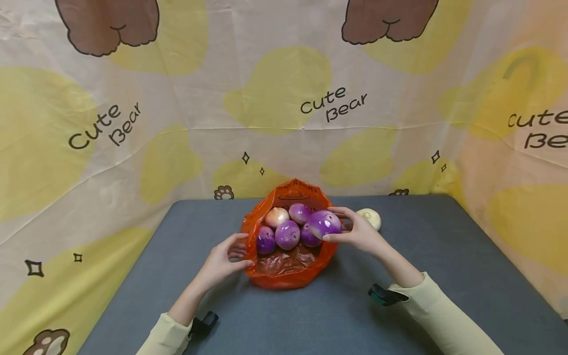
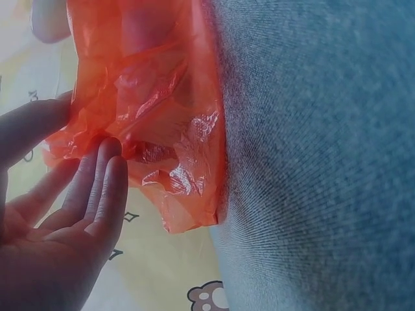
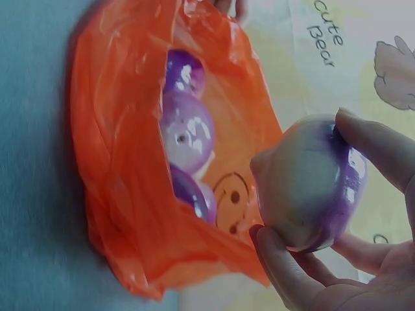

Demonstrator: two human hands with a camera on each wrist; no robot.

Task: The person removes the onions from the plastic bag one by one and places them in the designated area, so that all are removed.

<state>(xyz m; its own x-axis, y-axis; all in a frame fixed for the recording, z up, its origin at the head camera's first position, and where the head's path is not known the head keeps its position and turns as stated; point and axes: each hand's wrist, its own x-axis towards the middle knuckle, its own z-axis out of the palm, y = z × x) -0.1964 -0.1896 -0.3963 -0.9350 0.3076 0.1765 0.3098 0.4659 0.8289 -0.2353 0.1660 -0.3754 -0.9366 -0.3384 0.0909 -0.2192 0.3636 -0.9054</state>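
An orange-red plastic bag (image 1: 284, 281) stands with its mouth facing me. Inside it lie several glossy purple onions (image 1: 287, 234) and a pale pinkish one (image 1: 276, 217). My left hand (image 1: 223, 259) holds the bag's left side, the plastic between thumb and fingers; the left wrist view shows the fingers (image 2: 113, 188) against the thin film. With thumb and fingertips my right hand (image 1: 361, 232) grips a purple-and-white onion (image 3: 305, 184) at the right of the bag's mouth. Its pointed tip faces the bag in the right wrist view.
Behind my right hand a pale yellow-white onion (image 1: 370, 218) sits on the grey table (image 1: 199, 217). A cloth backdrop (image 1: 275, 98) with bear prints rises behind the table. Dark straps (image 1: 386, 296) are on both wrists.
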